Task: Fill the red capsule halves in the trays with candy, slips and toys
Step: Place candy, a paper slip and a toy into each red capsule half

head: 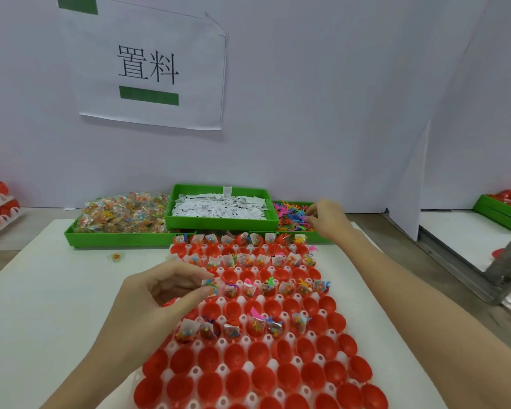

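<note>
left hand pinches a small clear candy packet over the white tray of red plastic capsule halves; right hand curls into bright plastic toys. next: seat packet, lift one toy.

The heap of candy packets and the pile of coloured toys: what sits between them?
In the head view, a green tray of white paper slips sits between the candy packets and the toys.
</note>
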`<state>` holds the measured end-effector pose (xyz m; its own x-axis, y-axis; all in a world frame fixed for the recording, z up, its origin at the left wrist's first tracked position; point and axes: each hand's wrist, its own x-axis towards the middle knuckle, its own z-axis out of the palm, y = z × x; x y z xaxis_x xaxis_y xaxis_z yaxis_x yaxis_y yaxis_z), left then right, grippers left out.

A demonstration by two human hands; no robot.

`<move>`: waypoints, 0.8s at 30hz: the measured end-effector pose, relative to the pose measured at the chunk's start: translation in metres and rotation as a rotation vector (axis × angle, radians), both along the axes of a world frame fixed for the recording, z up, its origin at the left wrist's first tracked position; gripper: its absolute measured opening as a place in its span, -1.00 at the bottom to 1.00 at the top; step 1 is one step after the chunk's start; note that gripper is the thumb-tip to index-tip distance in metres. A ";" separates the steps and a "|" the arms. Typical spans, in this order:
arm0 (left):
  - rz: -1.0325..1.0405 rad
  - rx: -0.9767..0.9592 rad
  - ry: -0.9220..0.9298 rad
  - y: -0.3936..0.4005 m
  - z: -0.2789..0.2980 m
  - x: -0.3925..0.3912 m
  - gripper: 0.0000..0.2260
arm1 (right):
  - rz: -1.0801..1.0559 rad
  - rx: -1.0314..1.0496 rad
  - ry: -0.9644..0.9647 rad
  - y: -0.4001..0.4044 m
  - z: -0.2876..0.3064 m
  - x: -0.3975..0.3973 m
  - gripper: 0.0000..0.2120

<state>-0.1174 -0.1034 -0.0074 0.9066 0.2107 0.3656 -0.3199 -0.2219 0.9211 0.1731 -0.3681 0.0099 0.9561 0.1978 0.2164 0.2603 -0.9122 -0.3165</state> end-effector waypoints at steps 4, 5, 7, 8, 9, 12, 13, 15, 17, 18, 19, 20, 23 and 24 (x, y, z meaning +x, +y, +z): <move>0.015 -0.005 -0.001 0.000 0.002 -0.001 -0.85 | 0.010 -0.086 0.001 0.001 -0.006 0.010 -0.77; 0.016 -0.008 -0.001 -0.001 0.003 -0.001 -0.85 | 0.002 -0.089 -0.002 0.002 -0.006 0.012 -0.78; 0.016 -0.015 -0.002 -0.001 0.004 -0.002 -0.85 | -0.026 -0.080 0.010 0.005 -0.007 0.015 -0.80; 0.016 -0.018 -0.003 -0.001 0.005 -0.002 -0.85 | -0.038 -0.077 0.020 0.007 -0.007 0.016 -0.80; 0.016 -0.019 -0.004 -0.001 0.006 -0.002 -0.86 | -0.045 -0.078 0.029 0.007 -0.007 0.017 -0.79; 0.022 -0.017 0.006 0.000 0.007 -0.003 -0.86 | -0.047 -0.097 0.058 0.007 -0.005 0.020 -0.75; 0.024 -0.014 0.009 0.000 0.007 -0.003 -0.86 | -0.046 -0.108 0.072 0.006 -0.004 0.021 -0.74; 0.023 -0.009 0.013 0.000 0.007 -0.003 -0.87 | -0.039 -0.124 0.088 0.006 -0.004 0.021 -0.76; 0.014 -0.014 0.013 0.000 0.007 -0.004 -0.87 | -0.030 -0.134 0.094 0.006 -0.003 0.021 -0.79; 0.011 -0.016 0.015 0.000 0.008 -0.004 -0.86 | -0.029 -0.131 0.089 0.006 -0.003 0.021 -0.80; 0.008 -0.018 0.018 0.000 0.008 -0.004 -0.86 | -0.029 -0.114 0.081 0.006 -0.002 0.020 -0.80; 0.007 -0.019 0.020 -0.001 0.008 -0.004 -0.87 | -0.030 -0.075 0.067 0.005 -0.002 0.019 -0.81; 0.010 -0.013 0.022 -0.001 0.008 -0.004 -0.87 | -0.032 0.079 0.007 0.001 -0.002 0.013 -0.82; 0.010 -0.015 0.024 -0.001 0.009 -0.004 -0.87 | -0.031 0.135 -0.022 0.001 0.000 0.008 -0.81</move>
